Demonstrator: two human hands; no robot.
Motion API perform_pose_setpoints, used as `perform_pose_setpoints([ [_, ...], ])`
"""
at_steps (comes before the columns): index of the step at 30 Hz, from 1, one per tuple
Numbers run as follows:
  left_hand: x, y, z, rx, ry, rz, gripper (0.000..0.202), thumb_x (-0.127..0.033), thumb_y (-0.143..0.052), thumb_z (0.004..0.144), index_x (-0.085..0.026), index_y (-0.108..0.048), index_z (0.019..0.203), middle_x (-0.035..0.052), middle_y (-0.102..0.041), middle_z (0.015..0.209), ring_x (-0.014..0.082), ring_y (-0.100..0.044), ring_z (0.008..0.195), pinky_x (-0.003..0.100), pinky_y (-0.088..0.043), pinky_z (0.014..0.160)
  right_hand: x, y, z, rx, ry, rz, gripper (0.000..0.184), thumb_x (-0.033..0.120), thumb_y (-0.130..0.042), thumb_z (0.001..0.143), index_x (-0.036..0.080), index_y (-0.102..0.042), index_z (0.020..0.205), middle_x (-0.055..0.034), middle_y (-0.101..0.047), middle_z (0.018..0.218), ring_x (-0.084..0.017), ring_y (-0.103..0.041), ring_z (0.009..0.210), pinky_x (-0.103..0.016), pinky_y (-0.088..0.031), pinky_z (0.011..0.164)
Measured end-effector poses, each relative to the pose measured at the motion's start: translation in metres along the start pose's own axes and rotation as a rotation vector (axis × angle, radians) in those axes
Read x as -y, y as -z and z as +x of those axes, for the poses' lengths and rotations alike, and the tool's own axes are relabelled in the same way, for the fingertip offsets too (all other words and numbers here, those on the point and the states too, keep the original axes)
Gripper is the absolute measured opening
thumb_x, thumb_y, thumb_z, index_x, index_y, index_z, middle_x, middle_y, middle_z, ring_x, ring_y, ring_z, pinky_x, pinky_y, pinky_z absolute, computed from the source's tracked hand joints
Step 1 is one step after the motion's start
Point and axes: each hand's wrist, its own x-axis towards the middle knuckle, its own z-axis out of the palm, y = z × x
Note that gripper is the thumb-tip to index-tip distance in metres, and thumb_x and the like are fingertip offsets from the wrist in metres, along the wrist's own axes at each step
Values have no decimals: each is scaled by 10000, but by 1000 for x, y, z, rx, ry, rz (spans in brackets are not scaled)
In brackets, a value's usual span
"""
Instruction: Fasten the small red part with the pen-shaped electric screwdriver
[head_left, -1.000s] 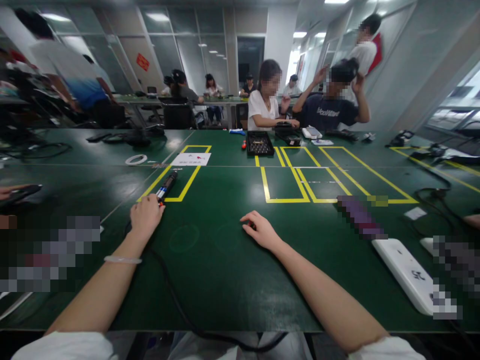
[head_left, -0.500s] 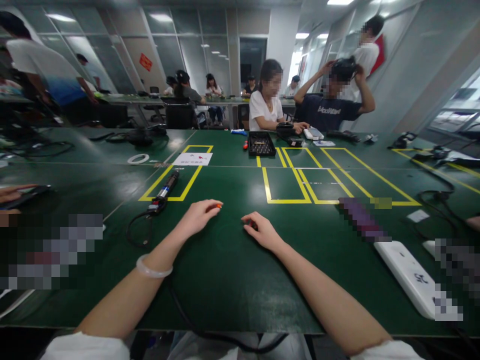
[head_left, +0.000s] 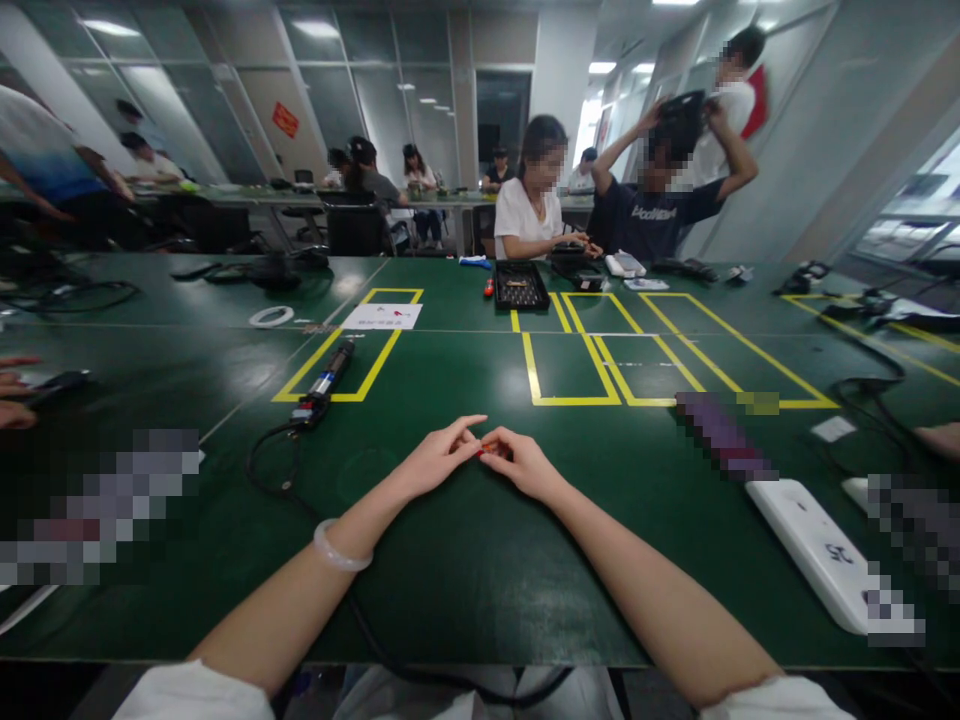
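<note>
My left hand (head_left: pixel 439 458), with a pale bangle (head_left: pixel 343 548) on its wrist, meets my right hand (head_left: pixel 525 462) above the green table. Between the fingertips sits a small red piece (head_left: pixel 480 453), too small to name. The left thumb and fingers pinch at it, while the left index finger reaches out over the top. My right hand is curled, its thumb and fingers closed on small reddish bits, partly hidden by the fingers.
Left of my hands lies a screwdriver-like cylindrical tool (head_left: pixel 330 382) with a black cable. Beyond are a printed sheet (head_left: pixel 382 316), a black tray (head_left: pixel 521 288) and yellow tape outlines. A white power bank (head_left: pixel 806 550) and a phone (head_left: pixel 724 435) lie at right. Co-workers sit across.
My left hand has moved right to meet my right hand, bringing its small orange-red piece along. My right hand has stayed nearly in place. Across the table, a co-worker has raised a headset.
</note>
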Motion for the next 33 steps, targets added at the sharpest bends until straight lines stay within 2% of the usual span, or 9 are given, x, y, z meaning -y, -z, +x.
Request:
perform_pose_setpoints([
  [3,-6,-1,-2,-87,-148,164,313,-405,-585,870,-214,-635,1113,56,-598,1069,176,-580,980,307,-462,873,-3,2,1,-26,-46,49,182,326,-568,900,160,-622,949,1,-640,759,-114,-555,657,-228,-425,635],
  [6,-10,-3,-3,-96,-182,223,231,-379,-564,890,-202,-655,1008,50,-623,990,172,-598,919,304,-471,847,-4,3,1,-2,-55,57,218,354,-535,919,159,-619,873,-2,-643,723,-119,-574,657,-241,-437,657],
  [10,-11,-4,-3,-123,-142,233,197,-342,-555,896,-194,-656,978,38,-651,939,166,-614,871,290,-474,805,-8,0,3,-41,-60,253,277,398,-606,873,179,-556,1035,12,-647,732,-124,-603,674,-257,-473,684],
  [15,-11,-4,-4,-150,-153,253,224,-369,-562,886,-200,-661,995,41,-668,959,172,-626,885,293,-484,811,-14,-1,6,-18,-81,445,288,435,-644,831,177,-540,906,1,-639,728,-121,-602,659,-275,-495,686],
  [23,-5,-3,-1,-69,-70,225,301,-422,-533,898,-195,-706,996,49,-719,991,188,-657,911,290,-492,835,-14,1,4,-15,-69,283,220,336,-671,803,175,-554,898,30,-580,731,-90,-520,618,-221,-427,606],
  [25,0,9,1,-88,-75,284,365,-450,-458,933,-204,-700,1053,53,-707,1055,194,-639,985,300,-475,892,-12,3,3,-25,-66,238,190,326,-646,818,175,-557,889,31,-569,731,-89,-507,621,-220,-423,609],
  [28,16,44,1,-313,0,556,453,-477,-379,950,-204,-637,1203,83,-623,1243,240,-553,1157,371,-403,1022,-8,5,3,-46,-69,145,166,296,-644,805,176,-559,880,35,-554,711,-90,-492,613,-215,-416,598],
  [31,47,94,-12,-640,288,917,592,-514,-435,898,-148,-500,1358,174,-427,1444,363,-390,1315,501,-308,1082,-8,6,3,-41,-84,87,154,279,-646,796,176,-563,877,43,-555,682,-82,-466,568,-209,-396,567],
  [33,71,124,-26,-708,507,1001,754,-576,-485,844,-91,-406,1415,250,-361,1466,436,-345,1328,555,-317,1052,-11,4,4,-32,-91,88,154,268,-646,791,175,-562,882,43,-566,682,-81,-472,563,-208,-393,558],
])
